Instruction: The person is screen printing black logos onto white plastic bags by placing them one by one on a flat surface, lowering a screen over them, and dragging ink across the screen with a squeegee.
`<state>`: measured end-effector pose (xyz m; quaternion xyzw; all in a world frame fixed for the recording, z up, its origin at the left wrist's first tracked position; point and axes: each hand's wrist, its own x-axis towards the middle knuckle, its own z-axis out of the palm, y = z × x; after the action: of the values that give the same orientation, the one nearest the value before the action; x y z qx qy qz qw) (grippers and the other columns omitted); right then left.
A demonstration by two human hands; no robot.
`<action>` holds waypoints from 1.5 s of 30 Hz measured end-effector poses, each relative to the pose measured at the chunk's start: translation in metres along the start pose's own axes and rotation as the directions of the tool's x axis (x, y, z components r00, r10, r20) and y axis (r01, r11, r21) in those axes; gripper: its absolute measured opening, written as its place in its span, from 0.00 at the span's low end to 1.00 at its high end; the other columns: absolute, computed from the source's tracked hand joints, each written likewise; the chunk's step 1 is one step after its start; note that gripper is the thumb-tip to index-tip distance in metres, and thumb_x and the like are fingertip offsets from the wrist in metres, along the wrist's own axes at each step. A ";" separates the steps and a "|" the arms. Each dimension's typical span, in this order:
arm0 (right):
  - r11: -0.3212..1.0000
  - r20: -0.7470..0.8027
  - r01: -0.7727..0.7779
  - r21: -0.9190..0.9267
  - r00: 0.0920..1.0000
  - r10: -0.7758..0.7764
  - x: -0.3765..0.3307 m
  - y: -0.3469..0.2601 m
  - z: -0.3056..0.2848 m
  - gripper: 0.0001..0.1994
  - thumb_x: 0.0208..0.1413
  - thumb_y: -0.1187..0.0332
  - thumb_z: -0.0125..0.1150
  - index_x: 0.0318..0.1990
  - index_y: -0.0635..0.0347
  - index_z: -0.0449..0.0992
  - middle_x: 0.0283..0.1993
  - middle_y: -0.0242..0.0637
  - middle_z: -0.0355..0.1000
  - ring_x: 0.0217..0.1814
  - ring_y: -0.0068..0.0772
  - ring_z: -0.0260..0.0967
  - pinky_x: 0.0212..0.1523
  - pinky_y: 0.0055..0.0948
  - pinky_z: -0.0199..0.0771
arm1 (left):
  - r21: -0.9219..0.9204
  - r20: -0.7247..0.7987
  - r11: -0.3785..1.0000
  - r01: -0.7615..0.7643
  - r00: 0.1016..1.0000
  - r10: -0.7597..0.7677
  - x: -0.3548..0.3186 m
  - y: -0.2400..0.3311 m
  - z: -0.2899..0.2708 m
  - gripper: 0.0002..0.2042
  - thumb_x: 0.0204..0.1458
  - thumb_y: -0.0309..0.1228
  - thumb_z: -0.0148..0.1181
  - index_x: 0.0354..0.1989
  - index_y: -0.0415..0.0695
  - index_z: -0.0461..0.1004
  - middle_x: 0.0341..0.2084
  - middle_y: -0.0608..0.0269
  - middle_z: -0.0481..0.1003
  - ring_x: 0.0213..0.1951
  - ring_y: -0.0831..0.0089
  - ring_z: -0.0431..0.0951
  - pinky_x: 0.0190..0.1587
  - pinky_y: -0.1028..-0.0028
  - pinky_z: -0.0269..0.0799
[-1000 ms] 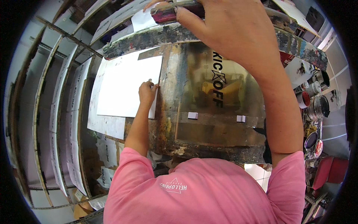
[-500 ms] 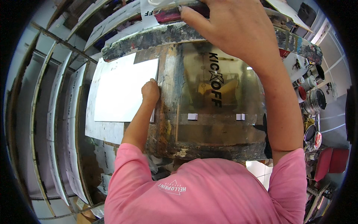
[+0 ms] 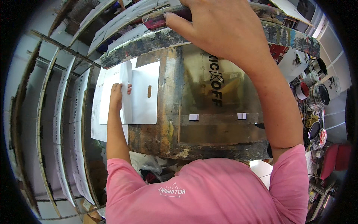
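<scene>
A white sheet (image 3: 143, 93) with a small slot cut near its upper edge lies flat on the counter (image 3: 97, 130), just left of a paint-crusted printing screen frame (image 3: 167, 112); the sheet's right edge runs up against or slightly under the frame's left rail. The left hand (image 3: 117, 95) rests on the sheet's left part, where a fold or second layer of paper stands up slightly; its fingers (image 3: 128, 89) are close together, pressing flat on the paper rather than gripping it. More white sheets lie beneath and beside it.

The right hand (image 3: 223, 31) sits at the top of the frame, its fingers (image 3: 175, 20) spread a little and clamped over the frame's far bar, touching what looks like a dark red handle there. The screen's mesh is brownish and see-through, with two small white tape tabs (image 3: 194, 117) stuck low on it.

To the left, curved drying racks (image 3: 56, 119) hold rows of printed sheets. To the right stand open paint tins (image 3: 317, 95), well apart from the hands.
</scene>
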<state>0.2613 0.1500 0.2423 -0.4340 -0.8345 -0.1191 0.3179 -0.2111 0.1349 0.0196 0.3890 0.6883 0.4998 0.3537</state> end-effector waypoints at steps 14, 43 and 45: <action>0.993 -0.075 0.097 0.070 0.993 -0.091 0.000 0.010 0.009 0.30 0.72 0.47 0.47 0.31 0.65 0.83 0.29 0.49 0.80 0.34 0.51 0.80 0.66 0.62 0.68 | 0.683 0.110 0.705 -0.189 0.981 0.157 0.022 -0.028 0.109 0.16 0.63 0.25 0.57 0.53 0.25 0.62 0.38 0.33 0.80 0.38 0.50 0.85 0.41 0.57 0.81; 0.998 -0.015 -0.054 0.009 0.998 0.054 0.012 -0.018 0.000 0.26 0.66 0.49 0.50 0.26 0.63 0.80 0.32 0.46 0.76 0.35 0.44 0.75 0.44 0.48 0.77 | 0.248 0.681 0.828 -0.503 0.698 0.220 -0.098 0.008 0.567 0.14 0.49 0.29 0.64 0.41 0.31 0.83 0.44 0.32 0.83 0.51 0.38 0.84 0.57 0.49 0.80; 0.998 -0.018 -0.055 0.004 0.998 0.055 0.012 -0.016 0.001 0.26 0.66 0.49 0.50 0.26 0.63 0.80 0.32 0.46 0.76 0.35 0.43 0.75 0.44 0.47 0.77 | 0.263 0.647 0.803 -0.535 0.715 0.265 -0.095 0.008 0.570 0.16 0.49 0.31 0.66 0.41 0.31 0.83 0.42 0.33 0.83 0.49 0.39 0.85 0.56 0.49 0.80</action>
<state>0.2433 0.1484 0.2507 -0.4552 -0.8195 -0.1127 0.3293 0.3317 0.2874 -0.1063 0.7336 0.5354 0.2569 0.3302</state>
